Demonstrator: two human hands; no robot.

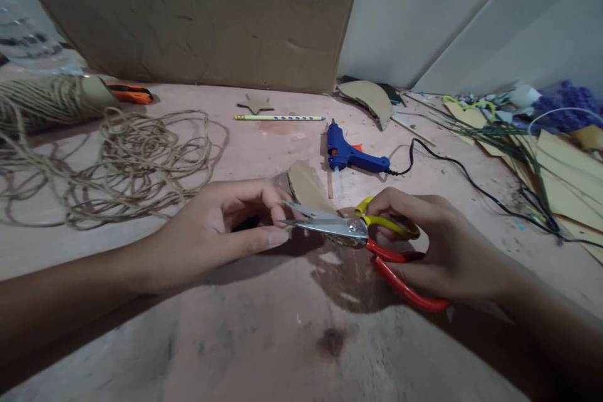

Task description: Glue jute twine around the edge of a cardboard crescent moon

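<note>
My right hand point(443, 245) grips a pair of scissors point(351, 231) with one yellow and one red handle loop, blades pointing left and slightly parted. My left hand point(226, 229) pinches a small piece of brown cardboard point(307, 188) between thumb and fingers, right at the blade tips. The blades meet the cardboard's lower edge. Both hands hover just above the pinkish wooden surface point(282, 326).
A blue glue gun point(351, 154) with a black cord point(471, 185) lies beyond the hands. A striped pencil point(277, 117), a cardboard star point(255, 103), loose jute twine point(136, 163), an orange cutter point(130, 94), a large cardboard sheet point(198, 12) and cardboard scraps point(565, 176) surround them.
</note>
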